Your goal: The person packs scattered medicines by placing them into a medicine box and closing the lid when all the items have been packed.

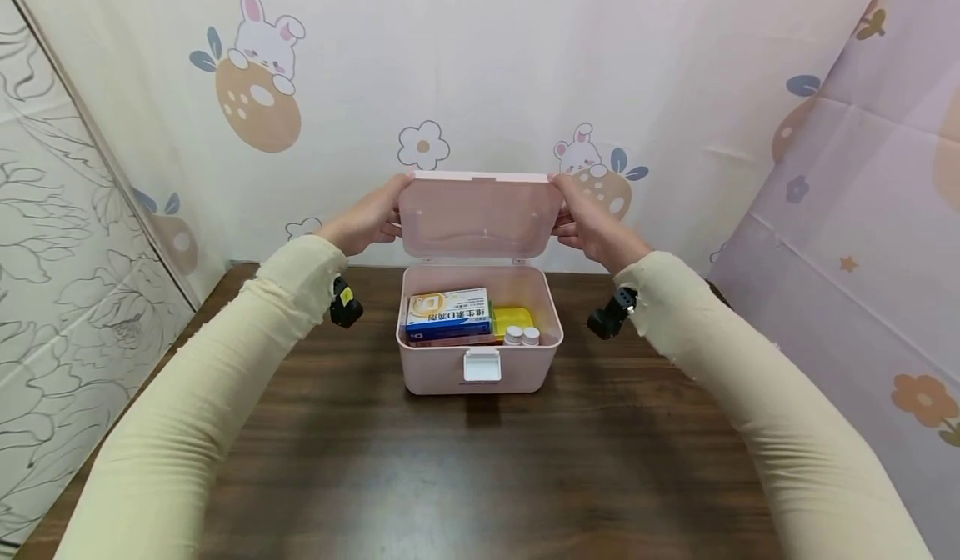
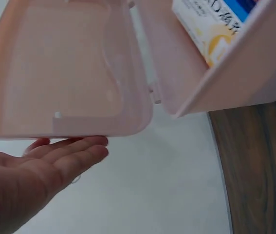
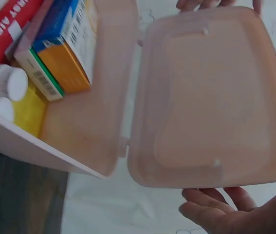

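A pink medicine box (image 1: 472, 372) stands on the table with its lid (image 1: 480, 214) raised at the back hinges. My left hand (image 1: 367, 218) holds the lid's left edge, thumb at the upper corner and fingers along the side. At the opposite edge my right hand (image 1: 592, 222) holds the lid the same way. Inside the box lie a blue-and-white vitamin D carton (image 1: 450, 310), a yellow item (image 1: 512, 318) and two white-capped bottles (image 1: 513, 335). The right wrist view also shows a red first aid kit pouch (image 3: 6, 29) in there.
The dark wooden table (image 1: 450, 477) extends in front of and beside the box. A printed cloth (image 1: 495, 60) hangs close behind it, with more patterned cloth on both sides. The white latch (image 1: 482, 366) is on the box's front.
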{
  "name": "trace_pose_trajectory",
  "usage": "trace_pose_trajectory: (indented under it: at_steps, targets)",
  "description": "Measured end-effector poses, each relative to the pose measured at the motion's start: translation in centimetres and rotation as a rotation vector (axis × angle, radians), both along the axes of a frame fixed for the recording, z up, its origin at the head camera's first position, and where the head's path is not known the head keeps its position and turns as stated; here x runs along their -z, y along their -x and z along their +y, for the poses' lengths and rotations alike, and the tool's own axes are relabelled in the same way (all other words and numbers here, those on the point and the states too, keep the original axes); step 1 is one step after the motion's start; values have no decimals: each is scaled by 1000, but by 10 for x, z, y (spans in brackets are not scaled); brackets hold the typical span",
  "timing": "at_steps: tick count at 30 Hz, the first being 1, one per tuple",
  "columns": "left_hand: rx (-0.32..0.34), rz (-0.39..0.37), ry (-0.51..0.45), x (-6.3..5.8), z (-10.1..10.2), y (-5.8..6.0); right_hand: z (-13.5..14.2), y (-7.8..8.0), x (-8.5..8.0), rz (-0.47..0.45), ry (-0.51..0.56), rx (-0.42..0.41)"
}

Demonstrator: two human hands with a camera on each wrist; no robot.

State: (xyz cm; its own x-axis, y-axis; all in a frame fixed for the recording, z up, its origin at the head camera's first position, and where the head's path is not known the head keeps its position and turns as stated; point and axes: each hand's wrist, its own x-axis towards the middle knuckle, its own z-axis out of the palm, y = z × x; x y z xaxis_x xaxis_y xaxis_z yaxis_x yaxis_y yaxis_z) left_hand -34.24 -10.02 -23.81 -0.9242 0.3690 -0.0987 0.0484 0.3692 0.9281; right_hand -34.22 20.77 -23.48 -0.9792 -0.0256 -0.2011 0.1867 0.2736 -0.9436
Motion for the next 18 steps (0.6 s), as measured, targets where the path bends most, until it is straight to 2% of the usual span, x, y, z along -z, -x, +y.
trace_pose_trajectory:
  at_steps: [9,12,15,18]
  targets:
    - [4,161,-4,17,-4,-14,-1,-26,17,121,41,5]
    - [16,217,-33,24,-6,-17,-1,-34,22,147,68,20]
    - [-25,247,-29,33,-7,-24,0,-41,29,180,89,25]
    - [-87,255,-7,42,-8,-33,2,-48,39,238,90,-3]
